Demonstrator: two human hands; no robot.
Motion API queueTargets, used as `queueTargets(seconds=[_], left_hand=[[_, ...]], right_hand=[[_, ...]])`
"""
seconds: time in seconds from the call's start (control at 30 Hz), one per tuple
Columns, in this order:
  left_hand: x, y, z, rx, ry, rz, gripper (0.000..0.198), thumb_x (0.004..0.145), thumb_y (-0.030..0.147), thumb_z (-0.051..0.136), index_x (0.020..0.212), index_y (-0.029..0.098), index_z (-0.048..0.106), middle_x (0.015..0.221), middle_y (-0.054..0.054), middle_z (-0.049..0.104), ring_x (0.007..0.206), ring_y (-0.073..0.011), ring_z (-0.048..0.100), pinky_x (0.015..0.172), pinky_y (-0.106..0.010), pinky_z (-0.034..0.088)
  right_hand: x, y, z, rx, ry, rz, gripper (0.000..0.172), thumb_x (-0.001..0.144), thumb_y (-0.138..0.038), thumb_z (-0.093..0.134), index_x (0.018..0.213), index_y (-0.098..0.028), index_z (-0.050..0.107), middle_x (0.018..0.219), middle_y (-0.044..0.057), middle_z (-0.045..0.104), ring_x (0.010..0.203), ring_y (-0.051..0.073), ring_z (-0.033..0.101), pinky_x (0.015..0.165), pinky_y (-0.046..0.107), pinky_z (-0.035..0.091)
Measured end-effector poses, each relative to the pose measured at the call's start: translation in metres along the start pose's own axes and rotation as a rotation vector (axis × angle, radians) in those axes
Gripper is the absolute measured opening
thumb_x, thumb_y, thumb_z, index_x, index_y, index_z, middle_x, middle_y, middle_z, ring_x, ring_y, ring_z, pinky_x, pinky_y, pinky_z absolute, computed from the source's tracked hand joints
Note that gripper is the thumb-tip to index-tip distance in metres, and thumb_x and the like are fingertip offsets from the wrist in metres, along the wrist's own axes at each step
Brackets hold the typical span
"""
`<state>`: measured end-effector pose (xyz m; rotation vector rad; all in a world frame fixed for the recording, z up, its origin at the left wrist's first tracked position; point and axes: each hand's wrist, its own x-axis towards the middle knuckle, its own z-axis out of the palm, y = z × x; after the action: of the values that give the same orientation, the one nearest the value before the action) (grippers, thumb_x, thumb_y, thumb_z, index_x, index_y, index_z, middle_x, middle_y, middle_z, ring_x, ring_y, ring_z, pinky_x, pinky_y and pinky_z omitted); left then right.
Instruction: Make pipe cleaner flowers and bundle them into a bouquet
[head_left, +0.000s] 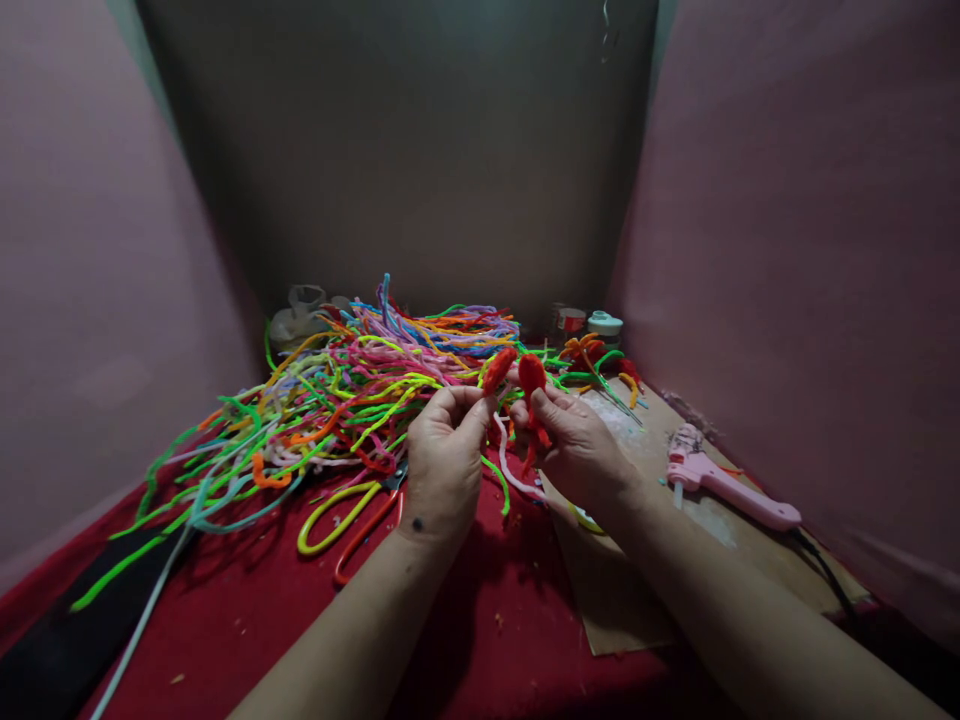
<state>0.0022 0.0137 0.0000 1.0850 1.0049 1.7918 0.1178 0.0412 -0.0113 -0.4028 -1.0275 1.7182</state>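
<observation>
Left of glue gun [731,487]: left hand [448,450] pinches left red piece [499,371], tilted; right hand [581,440] pinches right red piece [532,373], near upright; 2 pieces just apart.

A red cloth [262,640] covers the counter. Across it, a tangled heap [390,390] of fuzzy, many-coloured stems spreads from the far edge toward the left edge. Scissors [346,492] (one yellow handle, one red) lie at the heap's near side, handles toward the near edge. A flat black piece [45,660] lies at the near left corner, a brown board [615,605] along the right edge. Small scraps [178,679] dot the cloth toward the near edge.
</observation>
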Motion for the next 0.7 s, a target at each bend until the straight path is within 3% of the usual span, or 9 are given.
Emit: queueTargets(seconds=[0.23,0.43,0.57,0.7], left_hand=[[-0.0012,0.0008,0.0005,0.117,0.06,0.123,0.01,0.069,0.022,0.067,0.072,0.015,0.059,0.06,0.004,0.055,0.051,-0.0069,0.047,0.049,-0.019,0.035],[-0.0032,0.0004,0.0008,0.181,0.052,0.155,0.008,0.07,0.021,0.067,0.074,0.016,0.061,0.063,0.003,0.058,0.055,-0.0084,0.049,0.053,-0.019,0.038],[-0.0051,0.0022,0.0037,0.174,0.032,0.16,0.004,0.071,0.016,0.064,0.073,0.017,0.061,0.06,0.004,0.057,0.051,-0.0079,0.049,0.052,-0.019,0.037],[-0.0072,0.0018,0.0043,0.209,0.028,0.203,0.004,0.071,0.015,0.064,0.071,0.018,0.061,0.062,0.004,0.059,0.056,-0.0087,0.051,0.057,-0.019,0.039]], right_hand=[[0.0011,0.0032,0.001,-0.048,0.049,-0.083,0.012,0.069,-0.026,0.071,0.079,-0.021,0.066,0.066,-0.002,0.056,0.056,0.009,0.046,0.056,0.022,0.038],[0.0002,0.0054,0.0013,-0.098,0.058,-0.135,0.019,0.07,-0.026,0.071,0.088,-0.023,0.067,0.068,-0.002,0.059,0.064,0.012,0.053,0.063,0.024,0.042],[-0.0012,0.0083,0.0047,-0.069,0.015,-0.146,0.026,0.07,-0.025,0.07,0.096,-0.024,0.066,0.084,-0.001,0.065,0.075,0.014,0.057,0.071,0.027,0.044],[-0.0024,0.0097,0.0069,-0.101,0.001,-0.152,0.026,0.072,-0.024,0.068,0.098,-0.022,0.066,0.081,-0.002,0.063,0.069,0.011,0.053,0.066,0.023,0.042]])
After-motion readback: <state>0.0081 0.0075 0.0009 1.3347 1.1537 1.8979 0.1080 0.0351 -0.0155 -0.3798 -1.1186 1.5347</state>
